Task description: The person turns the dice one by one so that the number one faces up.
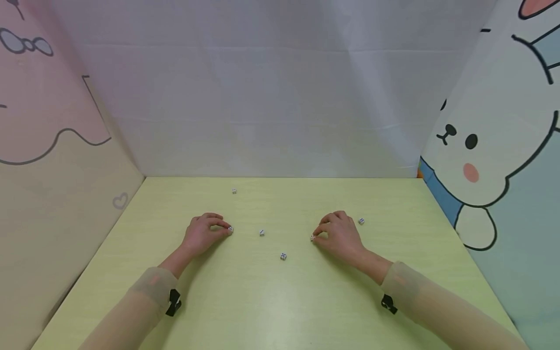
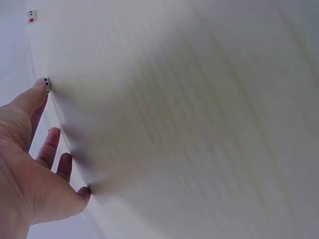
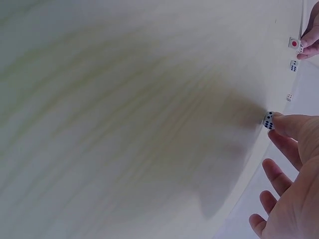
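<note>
My left hand (image 1: pixel 204 234) pinches a small white die (image 1: pixel 230 229) between thumb and index finger, low at the tabletop. In the left wrist view that die (image 2: pixel 47 84) shows dark pips beside the thumb tip, and the other fingers are spread, tips near the table. To the right, my right hand (image 1: pixel 340 237) pinches another white die (image 1: pixel 312 238) by thumb and forefinger. Dark pips face the right wrist camera on this die (image 3: pixel 268 120). Between the hands lie two loose dice, one die (image 1: pixel 261 233) nearer the left hand and one die (image 1: pixel 283 256) closer to me.
A die (image 1: pixel 234 191) lies near the back edge of the pale yellow table (image 1: pixel 271 311). Another die (image 1: pixel 361 221) sits just right of the right hand. A white curtain (image 1: pixel 271 97) stands behind, with printed panels at the left (image 1: pixel 52 204) and right (image 1: pixel 516 262).
</note>
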Tool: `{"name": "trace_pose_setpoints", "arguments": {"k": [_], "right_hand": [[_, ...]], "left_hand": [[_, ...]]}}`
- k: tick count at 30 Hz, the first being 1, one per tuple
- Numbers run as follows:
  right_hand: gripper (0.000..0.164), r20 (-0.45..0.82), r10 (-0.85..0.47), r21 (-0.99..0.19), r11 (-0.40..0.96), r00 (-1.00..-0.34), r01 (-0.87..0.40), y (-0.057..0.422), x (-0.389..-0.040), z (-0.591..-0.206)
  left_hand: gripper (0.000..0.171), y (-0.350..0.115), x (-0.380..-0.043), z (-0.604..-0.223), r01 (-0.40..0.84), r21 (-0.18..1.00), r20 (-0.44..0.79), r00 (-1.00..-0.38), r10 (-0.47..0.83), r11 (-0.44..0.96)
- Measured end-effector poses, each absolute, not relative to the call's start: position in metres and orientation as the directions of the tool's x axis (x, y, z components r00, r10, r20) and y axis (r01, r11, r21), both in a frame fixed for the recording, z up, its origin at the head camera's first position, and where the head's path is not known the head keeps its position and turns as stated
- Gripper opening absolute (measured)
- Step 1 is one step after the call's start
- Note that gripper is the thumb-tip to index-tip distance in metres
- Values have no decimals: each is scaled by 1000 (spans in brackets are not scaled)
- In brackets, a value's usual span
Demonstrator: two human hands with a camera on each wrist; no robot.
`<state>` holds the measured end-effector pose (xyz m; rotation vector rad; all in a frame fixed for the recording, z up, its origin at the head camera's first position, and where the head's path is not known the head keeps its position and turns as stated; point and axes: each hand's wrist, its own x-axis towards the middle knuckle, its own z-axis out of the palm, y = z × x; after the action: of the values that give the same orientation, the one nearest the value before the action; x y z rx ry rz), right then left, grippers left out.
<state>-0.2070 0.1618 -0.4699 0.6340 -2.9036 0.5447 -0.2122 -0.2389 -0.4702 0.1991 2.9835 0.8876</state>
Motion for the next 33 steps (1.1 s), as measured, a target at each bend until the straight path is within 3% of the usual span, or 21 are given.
{"name": "trace_pose_setpoints", "arguments": {"k": [33], "right_hand": [[6, 200, -378, -348, 835, -904, -426, 159, -205, -470]], "left_hand": [[18, -241, -213, -470, 110, 558, -5, -991, 136, 823]]}}
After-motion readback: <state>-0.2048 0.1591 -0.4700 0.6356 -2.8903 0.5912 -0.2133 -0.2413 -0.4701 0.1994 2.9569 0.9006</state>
